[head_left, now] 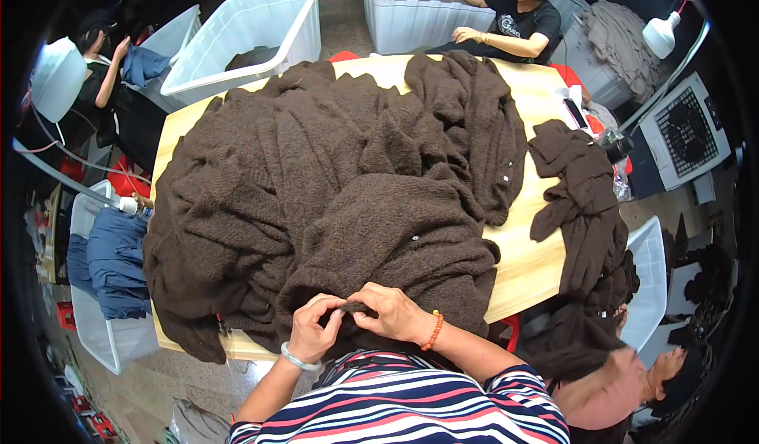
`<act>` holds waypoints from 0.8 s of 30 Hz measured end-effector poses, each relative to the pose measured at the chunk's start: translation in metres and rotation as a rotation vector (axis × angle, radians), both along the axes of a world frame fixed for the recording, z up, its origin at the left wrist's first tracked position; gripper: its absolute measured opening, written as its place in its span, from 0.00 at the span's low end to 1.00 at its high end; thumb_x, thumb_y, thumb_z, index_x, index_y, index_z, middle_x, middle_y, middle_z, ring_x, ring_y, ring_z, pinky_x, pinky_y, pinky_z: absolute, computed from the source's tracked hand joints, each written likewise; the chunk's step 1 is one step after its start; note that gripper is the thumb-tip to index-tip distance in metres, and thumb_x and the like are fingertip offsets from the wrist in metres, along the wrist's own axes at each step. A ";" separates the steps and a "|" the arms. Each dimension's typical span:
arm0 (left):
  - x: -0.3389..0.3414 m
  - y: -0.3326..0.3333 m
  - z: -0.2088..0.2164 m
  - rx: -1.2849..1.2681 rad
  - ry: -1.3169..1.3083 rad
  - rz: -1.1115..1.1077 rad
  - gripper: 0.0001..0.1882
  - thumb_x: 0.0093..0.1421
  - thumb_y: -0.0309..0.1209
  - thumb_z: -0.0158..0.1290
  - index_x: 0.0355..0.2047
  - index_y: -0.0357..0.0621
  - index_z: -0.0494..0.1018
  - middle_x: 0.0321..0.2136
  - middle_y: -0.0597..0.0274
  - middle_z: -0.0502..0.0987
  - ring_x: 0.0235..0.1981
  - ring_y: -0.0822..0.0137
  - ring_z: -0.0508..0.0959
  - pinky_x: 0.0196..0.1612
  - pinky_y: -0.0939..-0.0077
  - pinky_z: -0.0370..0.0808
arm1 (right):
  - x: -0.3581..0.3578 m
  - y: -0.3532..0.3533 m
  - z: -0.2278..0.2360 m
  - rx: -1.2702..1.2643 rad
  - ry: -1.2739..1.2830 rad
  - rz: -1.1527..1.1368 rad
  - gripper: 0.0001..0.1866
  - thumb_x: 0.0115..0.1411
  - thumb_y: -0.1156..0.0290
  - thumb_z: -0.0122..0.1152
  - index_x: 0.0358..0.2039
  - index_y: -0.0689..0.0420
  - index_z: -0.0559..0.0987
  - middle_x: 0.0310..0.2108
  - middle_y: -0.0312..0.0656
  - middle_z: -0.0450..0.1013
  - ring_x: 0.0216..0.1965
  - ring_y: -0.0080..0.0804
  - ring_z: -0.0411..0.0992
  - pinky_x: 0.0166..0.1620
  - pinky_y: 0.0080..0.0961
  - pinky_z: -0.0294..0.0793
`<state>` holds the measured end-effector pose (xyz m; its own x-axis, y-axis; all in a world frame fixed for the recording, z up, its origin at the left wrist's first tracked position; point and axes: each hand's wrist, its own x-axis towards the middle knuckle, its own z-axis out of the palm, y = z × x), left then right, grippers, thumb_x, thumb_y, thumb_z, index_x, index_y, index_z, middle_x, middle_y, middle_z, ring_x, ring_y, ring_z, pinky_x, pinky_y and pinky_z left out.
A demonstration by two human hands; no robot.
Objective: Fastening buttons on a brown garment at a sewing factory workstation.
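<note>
A big heap of dark brown knitted garments (332,167) covers most of a light wooden table (530,262). The nearest one, a brown knitted cardigan (395,238) with small pale buttons, lies at the front edge. My left hand (314,329), with a pale green bangle on the wrist, pinches the cardigan's near hem. My right hand (395,313), with an orange bead bracelet, grips the same hem right beside it. The two hands almost touch. My striped top fills the lower edge.
A strip of brown knitwear (581,199) hangs off the table's right side. White plastic bins (253,29) stand at the back; another bin (107,278) with blue cloth stands at the left. Other people sit at the far side, far left and lower right.
</note>
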<state>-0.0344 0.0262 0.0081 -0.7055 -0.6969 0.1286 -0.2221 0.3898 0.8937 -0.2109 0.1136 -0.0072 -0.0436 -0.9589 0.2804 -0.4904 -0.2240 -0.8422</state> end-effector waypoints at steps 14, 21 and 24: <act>-0.007 0.003 -0.033 0.638 0.167 0.153 0.04 0.63 0.21 0.51 0.36 0.35 0.74 0.27 0.75 0.72 0.27 0.85 0.67 0.31 0.90 0.65 | -0.007 -0.005 0.005 0.135 -0.063 -0.002 0.14 0.51 0.83 0.59 0.40 0.64 0.77 0.30 0.50 0.72 0.32 0.47 0.75 0.36 0.34 0.74; -0.014 0.004 -0.021 0.337 0.040 0.187 0.02 0.62 0.21 0.51 0.34 0.37 0.74 0.25 0.73 0.72 0.24 0.86 0.67 0.27 0.88 0.65 | -0.007 -0.010 0.000 0.200 -0.097 -0.051 0.13 0.51 0.84 0.57 0.39 0.66 0.79 0.29 0.49 0.74 0.29 0.44 0.75 0.34 0.33 0.74; -0.011 0.003 -0.020 0.434 0.025 0.171 0.02 0.62 0.21 0.52 0.33 0.37 0.74 0.23 0.73 0.71 0.24 0.85 0.67 0.26 0.88 0.65 | -0.008 -0.009 0.003 0.309 -0.194 -0.055 0.13 0.50 0.82 0.56 0.38 0.67 0.80 0.28 0.52 0.74 0.30 0.48 0.76 0.36 0.35 0.75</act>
<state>-0.0449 0.0289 -0.0123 -0.5762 -0.7961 -0.1848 -0.2268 -0.0614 0.9720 -0.2185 0.1043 -0.0044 -0.1212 -0.9918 -0.0403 -0.3195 0.0774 -0.9444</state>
